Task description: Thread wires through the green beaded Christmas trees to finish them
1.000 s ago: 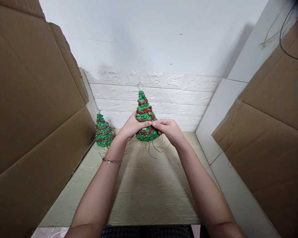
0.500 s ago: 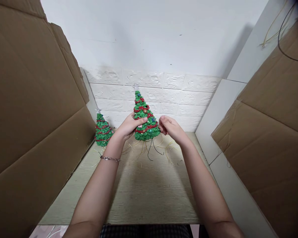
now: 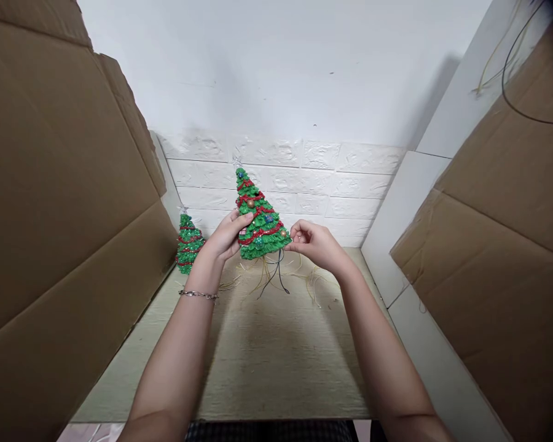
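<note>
A small green Christmas tree point(image 3: 262, 224) with red garland, bead ornaments and a clear star on top is held up above the table, leaning to the left. My left hand point(image 3: 228, 236) grips its left side, thumb across the front. At the tree's lower right edge my right hand point(image 3: 314, 242) is closed in a pinch; what sits between the fingertips is too small to make out. Dark and yellowish wires point(image 3: 276, 276) hang from the tree's underside. A second, similar tree point(image 3: 188, 245) stands on the table at the left, partly behind my left arm.
Loose yellowish wire pieces point(image 3: 313, 285) lie on the light table point(image 3: 281, 368) toward the back. Cardboard walls rise at the left point(image 3: 64, 184) and right point(image 3: 502, 245). A white brick-patterned wall point(image 3: 322, 178) closes off the back. A dark wire point(image 3: 507, 92) loops at upper right.
The held tree has shifted left and tilted further left, turning slightly. My right hand has moved a little left and now pinches at the tree's lower right edge.
</note>
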### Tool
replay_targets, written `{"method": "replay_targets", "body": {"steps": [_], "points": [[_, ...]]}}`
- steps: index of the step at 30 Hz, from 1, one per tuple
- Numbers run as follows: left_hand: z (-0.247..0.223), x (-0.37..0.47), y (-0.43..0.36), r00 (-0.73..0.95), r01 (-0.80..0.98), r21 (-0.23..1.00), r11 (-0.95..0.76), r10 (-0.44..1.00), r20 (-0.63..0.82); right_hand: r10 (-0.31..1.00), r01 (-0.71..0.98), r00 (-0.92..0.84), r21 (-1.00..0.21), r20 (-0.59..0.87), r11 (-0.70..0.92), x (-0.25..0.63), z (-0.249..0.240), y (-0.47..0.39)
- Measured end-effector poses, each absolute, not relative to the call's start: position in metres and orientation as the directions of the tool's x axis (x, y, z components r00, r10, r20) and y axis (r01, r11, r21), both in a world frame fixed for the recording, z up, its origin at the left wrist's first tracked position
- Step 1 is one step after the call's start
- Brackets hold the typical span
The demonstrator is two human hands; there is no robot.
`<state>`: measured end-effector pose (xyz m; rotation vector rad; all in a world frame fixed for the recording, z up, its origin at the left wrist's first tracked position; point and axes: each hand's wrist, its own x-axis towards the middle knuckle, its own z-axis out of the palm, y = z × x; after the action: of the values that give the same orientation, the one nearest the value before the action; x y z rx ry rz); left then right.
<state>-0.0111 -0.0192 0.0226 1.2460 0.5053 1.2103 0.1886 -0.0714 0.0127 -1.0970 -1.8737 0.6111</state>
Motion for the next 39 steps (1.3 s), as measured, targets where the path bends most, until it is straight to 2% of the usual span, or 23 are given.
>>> {"method": "replay_targets", "body": {"steps": [4, 9, 17, 20, 24, 27, 29, 31, 35, 39], "points": [[0.022, -0.016, -0.016, 0.351, -0.362, 0.909, -0.207, 0.873, 0.338, 0.864, 0.613, -0.272, -0.616, 0.424, 0.495, 0.187, 0.013, -0.072], [0.018, -0.020, -0.013, 0.390, -0.307, 0.923, -0.233, 0.854, 0.345, 0.847, 0.688, -0.325, -0.508, 0.422, 0.518, 0.180, 0.008, -0.070], [0.009, -0.012, -0.011, 0.382, -0.200, 0.953, -0.228, 0.877, 0.291, 0.867, 0.726, -0.319, -0.490, 0.382, 0.483, 0.173, 0.008, -0.072], [0.009, -0.010, -0.011, 0.318, -0.243, 0.948, -0.207, 0.906, 0.280, 0.859, 0.738, -0.258, -0.485, 0.442, 0.470, 0.175, 0.008, -0.070], [0.007, -0.009, -0.006, 0.234, -0.343, 0.936, -0.080, 0.958, 0.168, 0.848, 0.795, -0.184, -0.431, 0.498, 0.426, 0.181, 0.004, -0.062], [0.004, -0.011, -0.002, 0.179, -0.388, 0.921, -0.046, 0.976, 0.124, 0.936, 0.910, -0.161, -0.319, 0.314, 0.264, 0.189, -0.011, -0.050], [0.005, -0.013, 0.000, 0.136, -0.399, 0.914, -0.074, 0.981, 0.139, 0.985, 0.960, -0.110, -0.242, 0.130, 0.140, 0.196, -0.027, -0.039], [0.008, -0.015, -0.001, 0.098, -0.397, 0.910, -0.122, 0.980, 0.175, 0.996, 0.974, -0.081, -0.208, 0.033, 0.086, 0.201, -0.045, -0.029], [0.015, -0.016, -0.005, 0.043, -0.382, 0.903, -0.195, 0.973, 0.228, 0.993, 0.981, -0.111, -0.163, -0.028, 0.105, 0.201, -0.073, -0.017], [0.019, -0.019, -0.008, 0.100, -0.373, 0.914, -0.161, 0.972, 0.212, 0.992, 0.980, -0.128, -0.159, -0.022, 0.123, 0.197, -0.085, -0.012]]}}
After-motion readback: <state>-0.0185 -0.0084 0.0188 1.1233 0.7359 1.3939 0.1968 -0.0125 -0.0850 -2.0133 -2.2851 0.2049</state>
